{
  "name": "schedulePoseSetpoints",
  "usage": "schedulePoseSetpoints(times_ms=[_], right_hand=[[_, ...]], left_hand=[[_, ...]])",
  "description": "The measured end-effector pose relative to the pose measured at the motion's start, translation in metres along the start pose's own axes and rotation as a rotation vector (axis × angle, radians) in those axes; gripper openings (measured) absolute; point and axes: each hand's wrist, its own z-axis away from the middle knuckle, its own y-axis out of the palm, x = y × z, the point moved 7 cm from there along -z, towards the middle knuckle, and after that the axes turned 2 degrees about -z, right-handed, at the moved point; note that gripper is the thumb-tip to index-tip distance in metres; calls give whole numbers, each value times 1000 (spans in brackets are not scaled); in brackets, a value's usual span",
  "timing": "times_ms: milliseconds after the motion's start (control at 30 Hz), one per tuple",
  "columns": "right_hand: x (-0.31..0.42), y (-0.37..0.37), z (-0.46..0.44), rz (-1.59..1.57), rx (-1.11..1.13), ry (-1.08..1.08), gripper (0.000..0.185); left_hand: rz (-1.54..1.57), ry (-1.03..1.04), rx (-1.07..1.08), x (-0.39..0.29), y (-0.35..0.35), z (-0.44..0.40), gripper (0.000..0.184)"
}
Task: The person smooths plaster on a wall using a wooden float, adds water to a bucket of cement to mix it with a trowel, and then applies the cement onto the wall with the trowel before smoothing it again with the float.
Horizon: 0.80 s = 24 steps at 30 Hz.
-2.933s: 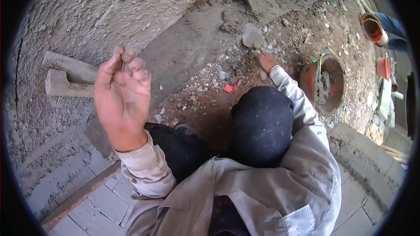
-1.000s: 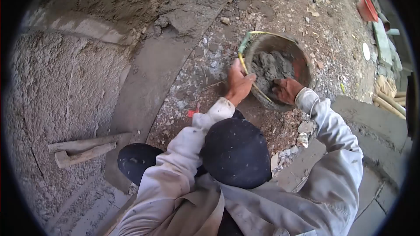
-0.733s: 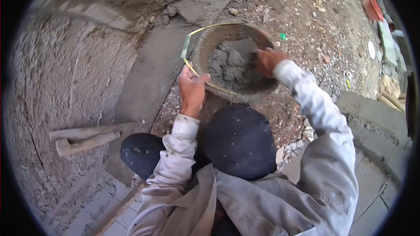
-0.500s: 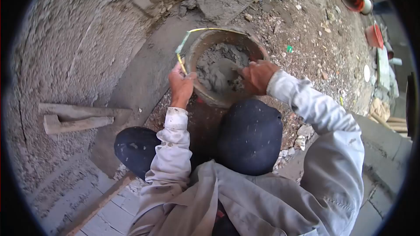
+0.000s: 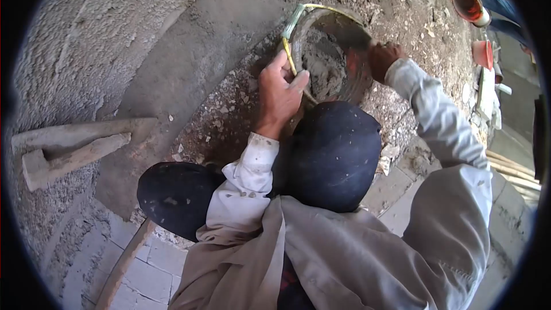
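A round bucket (image 5: 297, 41) of wet grey mortar (image 5: 324, 70) stands tilted just beyond my knees. My left hand (image 5: 281, 90) is closed on its near left rim, beside the yellow cord handle (image 5: 289, 54) with a green wrapped part. On the bucket's right side, my right hand (image 5: 385, 60) is closed around a trowel's handle, mostly hidden by the fingers. The dark trowel blade (image 5: 349, 30) reaches over the bucket's mouth, above the mortar.
A wooden float (image 5: 83, 158) lies at the left, by the rough wall (image 5: 69, 40). A person's blue-clad legs (image 5: 499, 6) show at the upper right, near another bucket (image 5: 466, 3) and a red container (image 5: 482, 53). Poles (image 5: 511, 169) lie at the right.
Both hands have come to the bucket, which was drawn leftward and tilted, then shifted back right. The trowel has risen from the mortar to the bucket's far right side.
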Motion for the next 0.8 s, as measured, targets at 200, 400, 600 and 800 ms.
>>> schedulePoseSetpoints(times_ms=[200, 400, 600, 800], right_hand=[[28, 53, 39, -470, 134, -511, 27], [75, 54, -24, -612, 353, -184, 32], [80, 50, -11, -700, 311, -20, 60], [-56, 6, 208, -1263, -288, 242, 45]], left_hand=[[195, -157, -188, 38, -38, -8, 50], [267, -263, -332, 1, -29, 44, 60], [-33, -331, -431, -117, -91, 152, 52], [-508, -346, -529, -249, -173, 270, 44]])
